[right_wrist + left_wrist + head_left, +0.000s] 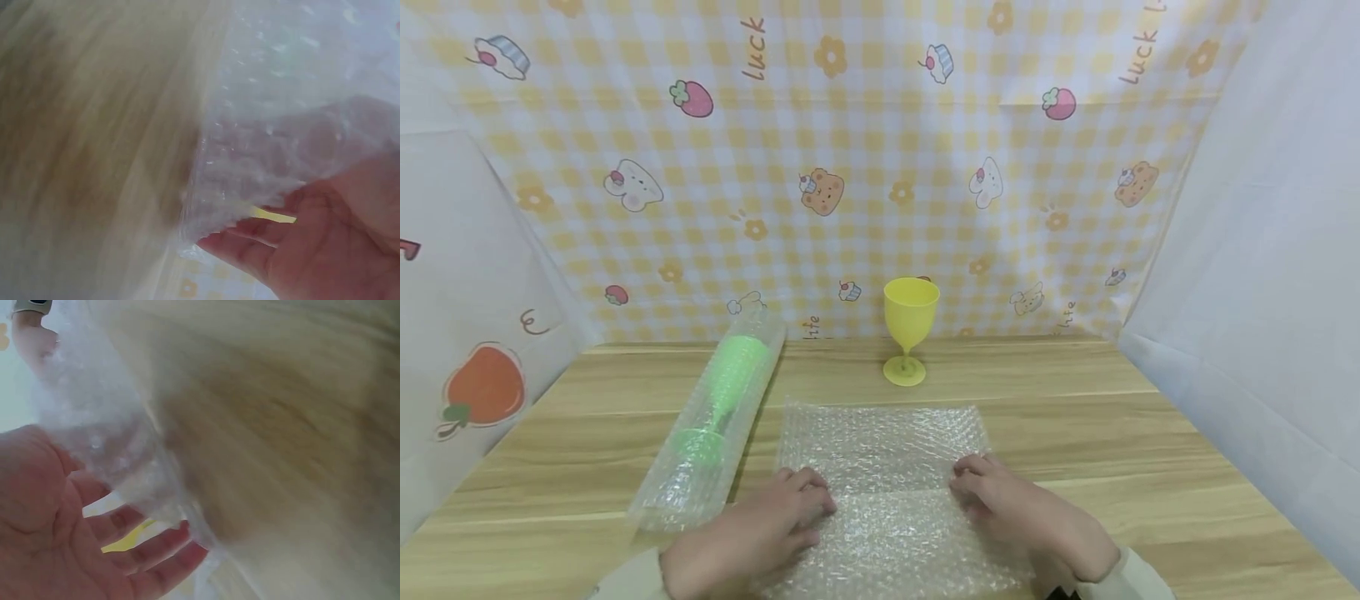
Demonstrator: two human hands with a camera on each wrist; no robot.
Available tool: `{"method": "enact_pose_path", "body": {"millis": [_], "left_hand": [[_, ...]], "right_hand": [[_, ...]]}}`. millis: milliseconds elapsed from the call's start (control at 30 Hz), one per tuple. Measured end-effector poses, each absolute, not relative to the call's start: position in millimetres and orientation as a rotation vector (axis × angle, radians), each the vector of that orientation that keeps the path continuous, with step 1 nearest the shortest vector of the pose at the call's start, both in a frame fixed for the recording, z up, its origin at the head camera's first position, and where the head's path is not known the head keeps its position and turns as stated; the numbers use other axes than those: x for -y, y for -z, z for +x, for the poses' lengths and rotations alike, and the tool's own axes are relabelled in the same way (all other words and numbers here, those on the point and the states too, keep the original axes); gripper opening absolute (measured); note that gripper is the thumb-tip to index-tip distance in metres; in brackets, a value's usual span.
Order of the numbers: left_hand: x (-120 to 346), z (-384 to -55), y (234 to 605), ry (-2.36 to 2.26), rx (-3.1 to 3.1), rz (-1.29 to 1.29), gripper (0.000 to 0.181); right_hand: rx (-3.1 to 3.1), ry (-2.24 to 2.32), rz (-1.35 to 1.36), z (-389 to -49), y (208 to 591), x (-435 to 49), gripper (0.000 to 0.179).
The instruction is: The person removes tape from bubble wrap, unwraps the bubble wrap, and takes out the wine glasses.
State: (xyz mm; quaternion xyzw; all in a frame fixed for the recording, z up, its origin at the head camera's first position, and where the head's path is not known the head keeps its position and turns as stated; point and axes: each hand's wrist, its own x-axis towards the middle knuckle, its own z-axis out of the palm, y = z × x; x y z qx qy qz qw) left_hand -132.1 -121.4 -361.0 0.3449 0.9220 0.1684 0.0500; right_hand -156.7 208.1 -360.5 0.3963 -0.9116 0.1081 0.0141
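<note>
A sheet of clear bubble wrap (895, 533) lies on the wooden table in front of me, with a crease across its middle. On its left edge rests my left hand (775, 517), fingers loosely bent. The left wrist view shows that hand's fingers (153, 553) spread and touching the wrap's edge. My right hand (1015, 504) rests on the opposite edge, and its fingers (240, 250) reach the wrap's corner in the right wrist view. Behind the sheet a yellow goblet (912, 312) stands upright.
At the left, a green goblet (730, 375) lies inside a bubble-wrap sleeve (662, 508), close to my left forearm. A checked cloth (880, 150) hangs behind the table (1075, 417), and white cloths (1247, 292) flank both sides.
</note>
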Motion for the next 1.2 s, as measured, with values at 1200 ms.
{"method": "enact_pose_path", "body": {"millis": [1200], "left_hand": [[130,-148,357,-1.291,-2.644,0.519,0.044]], "right_hand": [[3.123,-1.296,0.580,-170,357,-237,0.024]]}}
